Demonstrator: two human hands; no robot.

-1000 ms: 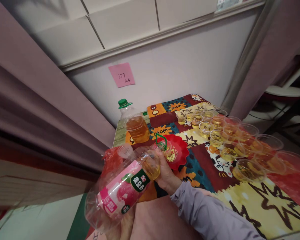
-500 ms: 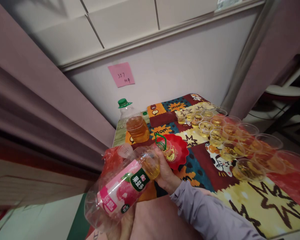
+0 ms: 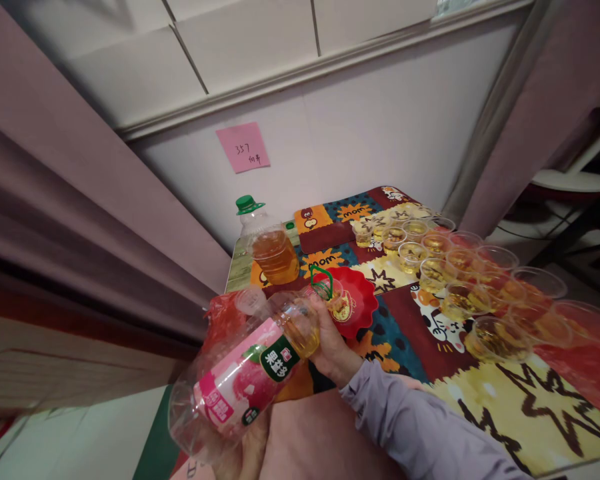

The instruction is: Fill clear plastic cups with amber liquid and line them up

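A large clear drink bottle (image 3: 250,377) with a pink label lies tilted across my view, its neck toward the red plate. A little amber liquid is pooled at its shoulder. My left hand (image 3: 243,450) is closed under the bottle's base end, partly seen through the plastic. My right hand (image 3: 330,343) grips it near the neck, where a green loop handle (image 3: 322,281) stands up. Under the neck, a clear plastic cup (image 3: 341,307) is on the scalloped red plate (image 3: 365,320). The bottle's mouth is partly hidden by the handle and my right hand.
Behind stands another bottle (image 3: 275,257) of amber liquid with a green cap. Many clear cups (image 3: 435,273) of yellowish liquid crowd the right side of the patterned table mat (image 3: 400,340). A crumpled red plastic bag (image 3: 225,313) sits left, by the curtain (image 3: 130,220). The wall (image 3: 340,147) bounds the back.
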